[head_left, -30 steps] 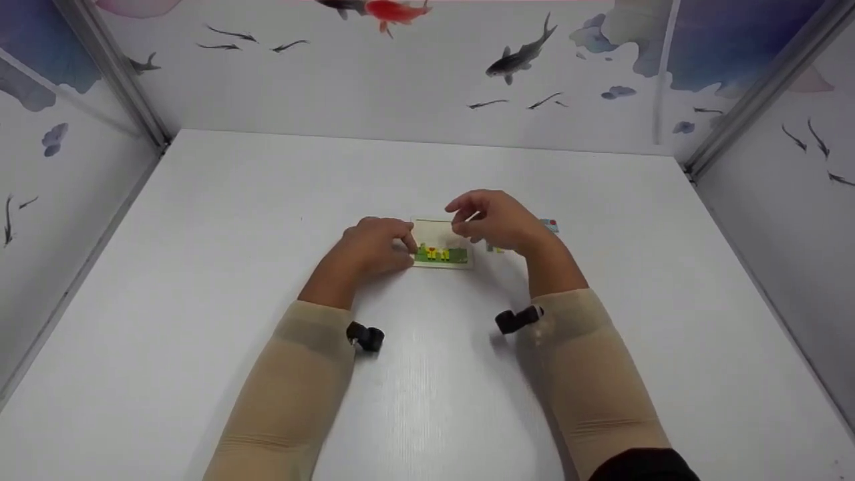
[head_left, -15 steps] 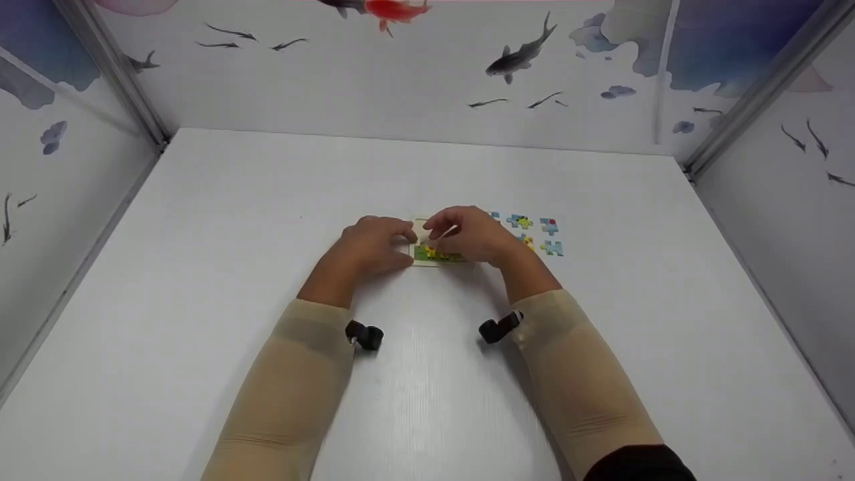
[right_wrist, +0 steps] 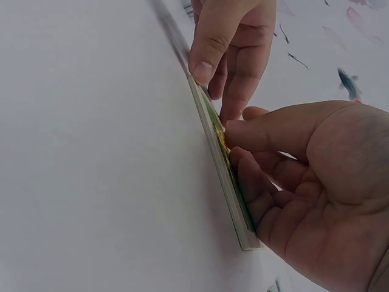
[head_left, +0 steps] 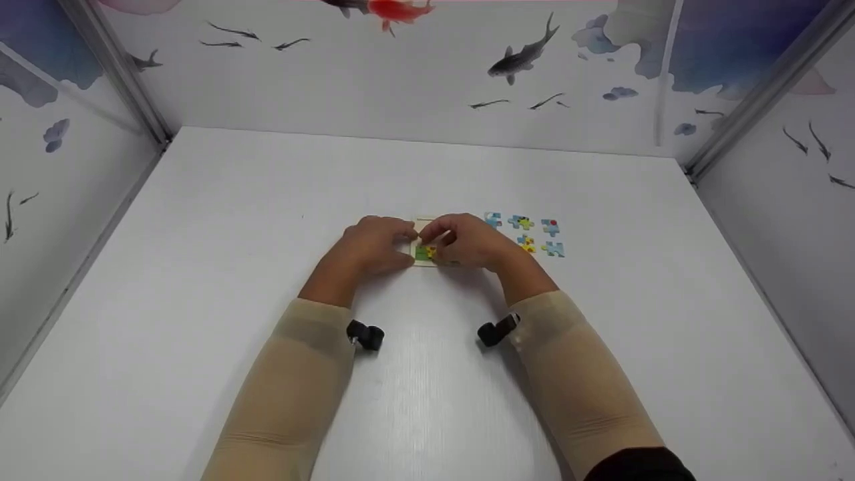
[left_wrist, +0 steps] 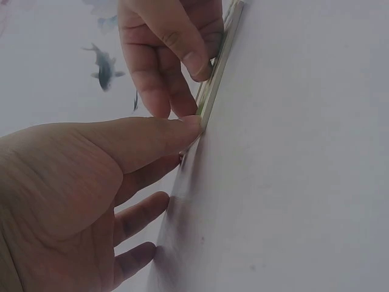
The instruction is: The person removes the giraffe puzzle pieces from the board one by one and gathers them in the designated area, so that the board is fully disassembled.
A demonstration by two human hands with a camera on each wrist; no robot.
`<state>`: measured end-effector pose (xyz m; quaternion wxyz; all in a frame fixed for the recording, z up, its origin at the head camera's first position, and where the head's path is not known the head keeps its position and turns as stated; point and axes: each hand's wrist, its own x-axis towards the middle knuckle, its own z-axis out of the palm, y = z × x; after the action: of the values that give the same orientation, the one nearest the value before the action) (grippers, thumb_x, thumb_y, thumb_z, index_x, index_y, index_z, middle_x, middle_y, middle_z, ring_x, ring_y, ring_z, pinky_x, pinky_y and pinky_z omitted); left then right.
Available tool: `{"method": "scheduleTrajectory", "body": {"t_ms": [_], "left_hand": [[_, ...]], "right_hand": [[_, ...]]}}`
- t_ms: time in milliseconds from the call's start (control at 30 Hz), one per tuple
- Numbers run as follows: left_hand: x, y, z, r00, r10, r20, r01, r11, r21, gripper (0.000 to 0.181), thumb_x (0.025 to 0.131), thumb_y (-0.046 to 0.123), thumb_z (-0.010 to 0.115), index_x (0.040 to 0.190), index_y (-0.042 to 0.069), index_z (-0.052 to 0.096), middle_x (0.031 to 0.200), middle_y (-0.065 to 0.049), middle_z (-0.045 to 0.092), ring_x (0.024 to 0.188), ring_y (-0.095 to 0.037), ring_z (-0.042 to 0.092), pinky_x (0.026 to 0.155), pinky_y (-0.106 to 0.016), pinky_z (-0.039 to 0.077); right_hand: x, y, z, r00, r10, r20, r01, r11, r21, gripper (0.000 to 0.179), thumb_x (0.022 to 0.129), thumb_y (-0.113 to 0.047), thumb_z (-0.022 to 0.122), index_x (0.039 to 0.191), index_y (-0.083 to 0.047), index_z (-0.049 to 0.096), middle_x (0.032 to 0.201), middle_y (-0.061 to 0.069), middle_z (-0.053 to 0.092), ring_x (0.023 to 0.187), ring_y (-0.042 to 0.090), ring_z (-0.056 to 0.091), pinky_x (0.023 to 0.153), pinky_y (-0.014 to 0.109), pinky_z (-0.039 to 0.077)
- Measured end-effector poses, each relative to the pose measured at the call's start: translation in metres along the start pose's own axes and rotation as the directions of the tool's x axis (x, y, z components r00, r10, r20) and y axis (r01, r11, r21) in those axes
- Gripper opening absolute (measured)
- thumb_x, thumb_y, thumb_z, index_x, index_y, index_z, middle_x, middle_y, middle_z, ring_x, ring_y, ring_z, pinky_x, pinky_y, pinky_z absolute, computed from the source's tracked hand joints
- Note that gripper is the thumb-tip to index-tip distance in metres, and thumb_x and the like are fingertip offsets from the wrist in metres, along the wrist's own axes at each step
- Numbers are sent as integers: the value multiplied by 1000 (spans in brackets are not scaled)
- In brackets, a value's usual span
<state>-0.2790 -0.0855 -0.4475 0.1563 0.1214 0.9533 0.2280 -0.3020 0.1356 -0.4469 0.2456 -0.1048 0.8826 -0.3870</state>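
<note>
Mid-frame, the left hand (head_left: 374, 246) pinches the tray (right_wrist: 219, 170), likely light, stiff, best edge-held; what the right hand (head_left: 469, 240) grips, I can't tell.

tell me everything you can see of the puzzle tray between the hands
The puzzle tray is a thin, pale, wood-like board with a slightly raised rim. It lies flat on the white table. Green and yellow artwork shows inside, along its near side. The left hand holds its left end, thumb at the near corner. The right hand reaches over it and hides most of the inside; whether that hand pinches a piece cannot be told.
</note>
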Motion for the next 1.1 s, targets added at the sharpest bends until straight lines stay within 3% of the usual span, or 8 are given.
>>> {"method": "scheduleTrajectory", "body": {"t_ms": [333,633,767,933,1100], "left_hand": [[0,-1,1,1000,1,-6,-1,1000,0,52,98,36,75,149,34,64,167,13,49,161,-28,36,131,-61,30],[-1,-2,-1,1000,2,-4,-2,1000,-8,54,99,38,74,152,35,61,166,14,50,161,-29,35,130,-61,29],[0,-2,0,1000,-2,-1,2,1000,-8,54,99,38,74,151,34,62,166,14,50,162,-29,35,130,-61,29],[0,-3,0,1000,21,6,-21,1000,16,51,100,37,72,150,33,63,167,14,48,162,-29,34,130,-61,29],[1,-3,0,999,32,5,-32,999,30,49,100,36,72,148,31,65,167,14,48,161,-30,36,129,-61,30]], "right_hand": [[-1,-4,2,1000,0,-7,0,1000,-24,30,100,-11,72,121,-33,76,131,-5,67,114,25,60,92,34,56],[0,-5,5,999,-31,-3,31,999,-18,39,99,-6,68,124,-34,76,132,-4,66,107,24,63,81,31,57],[2,-4,6,999,-43,-21,42,999,-30,41,99,-4,65,126,-33,77,133,-1,66,114,25,64,85,33,58],[4,-3,6,998,-34,-52,31,998,-51,33,100,-7,65,122,-28,79,127,0,69,114,24,63,92,35,57],[3,-2,5,997,-45,-63,40,996,-82,26,101,-10,68,116,-27,81,122,0,69,107,22,61,88,35,55]]}}
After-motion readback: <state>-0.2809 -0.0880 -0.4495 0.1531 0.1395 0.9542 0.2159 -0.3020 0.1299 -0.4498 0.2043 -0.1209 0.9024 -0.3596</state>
